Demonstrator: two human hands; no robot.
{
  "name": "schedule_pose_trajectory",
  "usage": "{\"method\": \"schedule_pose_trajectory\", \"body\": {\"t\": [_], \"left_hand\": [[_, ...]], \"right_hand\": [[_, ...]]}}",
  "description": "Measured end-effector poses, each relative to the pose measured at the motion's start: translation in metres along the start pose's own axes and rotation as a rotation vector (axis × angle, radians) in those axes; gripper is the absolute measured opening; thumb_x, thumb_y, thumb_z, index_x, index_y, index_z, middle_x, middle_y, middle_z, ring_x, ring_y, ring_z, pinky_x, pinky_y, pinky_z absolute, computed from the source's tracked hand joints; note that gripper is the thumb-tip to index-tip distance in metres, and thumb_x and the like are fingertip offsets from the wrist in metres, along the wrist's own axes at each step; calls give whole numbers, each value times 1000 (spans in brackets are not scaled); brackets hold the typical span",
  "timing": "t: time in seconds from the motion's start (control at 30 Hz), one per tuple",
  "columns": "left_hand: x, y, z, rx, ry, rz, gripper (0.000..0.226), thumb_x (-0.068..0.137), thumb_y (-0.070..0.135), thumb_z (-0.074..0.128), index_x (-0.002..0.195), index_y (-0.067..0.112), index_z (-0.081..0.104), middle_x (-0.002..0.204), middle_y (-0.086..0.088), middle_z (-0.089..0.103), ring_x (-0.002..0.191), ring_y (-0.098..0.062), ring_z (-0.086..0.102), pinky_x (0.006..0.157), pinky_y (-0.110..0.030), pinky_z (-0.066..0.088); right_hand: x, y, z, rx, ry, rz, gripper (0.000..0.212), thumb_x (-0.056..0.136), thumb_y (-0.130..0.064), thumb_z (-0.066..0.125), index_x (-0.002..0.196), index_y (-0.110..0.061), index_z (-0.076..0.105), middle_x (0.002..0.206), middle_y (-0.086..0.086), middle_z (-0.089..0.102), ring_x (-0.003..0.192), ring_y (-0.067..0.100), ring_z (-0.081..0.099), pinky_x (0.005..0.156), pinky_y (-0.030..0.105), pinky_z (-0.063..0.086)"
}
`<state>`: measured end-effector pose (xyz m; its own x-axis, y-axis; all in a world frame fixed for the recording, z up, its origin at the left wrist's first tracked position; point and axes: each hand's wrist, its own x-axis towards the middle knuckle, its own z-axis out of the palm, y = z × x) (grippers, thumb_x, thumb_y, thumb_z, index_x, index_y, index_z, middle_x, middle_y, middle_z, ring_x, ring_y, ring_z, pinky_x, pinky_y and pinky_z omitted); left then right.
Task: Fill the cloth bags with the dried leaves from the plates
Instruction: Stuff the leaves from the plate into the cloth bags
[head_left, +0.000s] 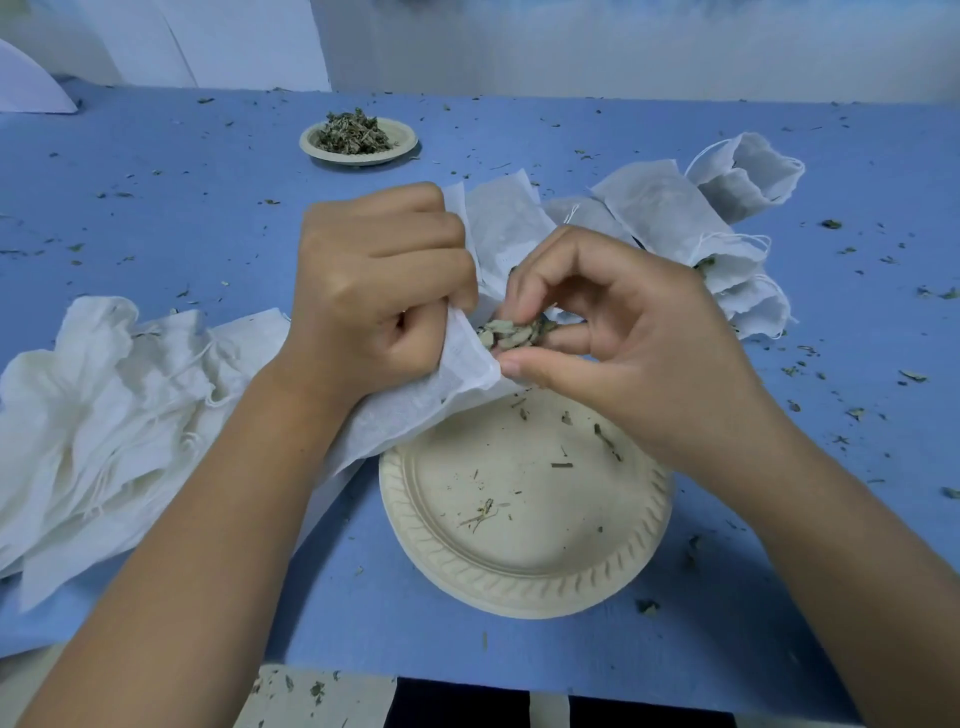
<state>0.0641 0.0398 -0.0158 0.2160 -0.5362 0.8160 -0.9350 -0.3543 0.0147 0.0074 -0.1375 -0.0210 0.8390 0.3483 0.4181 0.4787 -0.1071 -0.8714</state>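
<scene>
Beneath both grips on the blue counter (182, 182) sits a nearly bare plate (519, 587), above it the left grip (379, 280) clutching a cloth bag (415, 410) while the right grip (623, 332) pinches dried leaves (511, 332) at its mouth.

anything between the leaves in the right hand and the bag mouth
Nothing visible: the right hand pinches the dried leaves right at the mouth of the cloth bag, gripped by the left hand.
</scene>
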Motion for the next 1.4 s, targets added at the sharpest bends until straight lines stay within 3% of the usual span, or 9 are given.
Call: {"method": "schedule_pose_trajectory", "body": {"t": [0.23, 0.37, 0.53, 0.73, 0.9, 1.0, 1.13, 1.23, 1.4], "left_hand": [[3, 3, 2, -54, -68, 2, 26, 54, -14, 33, 47, 3, 51, 48, -12, 44, 49, -24, 34, 44, -35, 25], [3, 0, -3, -13, -42, -17, 24, 53, -14, 32, 46, 0, 50, 46, -13, 43, 47, -25, 33, 43, -37, 25], [4, 4, -4, -31, 42, -6, 23, 49, -14, 32, 44, 2, 48, 46, -10, 41, 47, -23, 31, 46, -35, 23], [3, 8, -1, -59, 29, 34, 25, 50, -13, 30, 42, 5, 46, 45, -9, 39, 53, -19, 27, 49, -30, 20], [5, 5, -3, -41, 3, -2, 25, 50, -13, 31, 45, 3, 48, 47, -8, 40, 52, -20, 28, 47, -33, 22], [5, 3, -7, -16, 5, -10, 24, 50, -14, 31, 43, 2, 49, 46, -10, 40, 49, -22, 29, 46, -35, 21], [7, 5, -7, -21, 18, -26, 24, 48, -15, 32, 42, 1, 49, 44, -11, 40, 46, -24, 30, 44, -37, 22], [7, 9, -4, -46, 42, -19, 23, 49, -14, 31, 42, 3, 46, 45, -11, 39, 48, -23, 29, 47, -33, 21], [5, 10, -3, -72, 31, -9, 25, 48, -15, 32, 42, 4, 46, 44, -9, 38, 49, -21, 28, 47, -32, 21]], "right_hand": [[-3, 13, 22, -384, 66, -237, 17, 71, 13, 65, 75, -1, 73, 72, 5, 68, 66, 17, 62, 63, 31, 51], [1, 5, 2, -325, -29, -221, 12, 88, -5, 63, 88, -2, 74, 90, 4, 72, 84, 15, 67, 79, 34, 51], [-3, 3, 9, -582, -139, -302, 41, 94, -28, 41, 87, -1, 72, 89, 1, 71, 84, 16, 65, 104, 40, 34], [-1, 10, 23, -890, -337, -279, 27, 90, -28, 55, 87, -5, 69, 86, -3, 67, 95, 19, 62, 115, 38, 19], [2, 14, 19, -857, -107, -451, 8, 80, -10, 72, 74, -5, 70, 81, 0, 67, 82, 16, 61, 103, 40, 33], [4, 12, 12, -824, 54, -516, 10, 81, -8, 75, 71, -7, 72, 86, 1, 71, 76, 19, 64, 92, 36, 36], [1, 5, 15, -924, -40, -416, 15, 88, -5, 55, 77, -2, 64, 64, 5, 62, 64, 33, 62, 102, 17, 24], [0, 1, 23, -891, -176, -313, 8, 89, -6, 46, 86, -4, 53, 52, 3, 52, 88, 42, 58, 98, 0, 8], [2, 9, 28, -748, -306, -285, 28, 97, -16, 39, 122, -4, 46, 63, 1, 59, 113, 18, 27, 89, -9, -2]]}}
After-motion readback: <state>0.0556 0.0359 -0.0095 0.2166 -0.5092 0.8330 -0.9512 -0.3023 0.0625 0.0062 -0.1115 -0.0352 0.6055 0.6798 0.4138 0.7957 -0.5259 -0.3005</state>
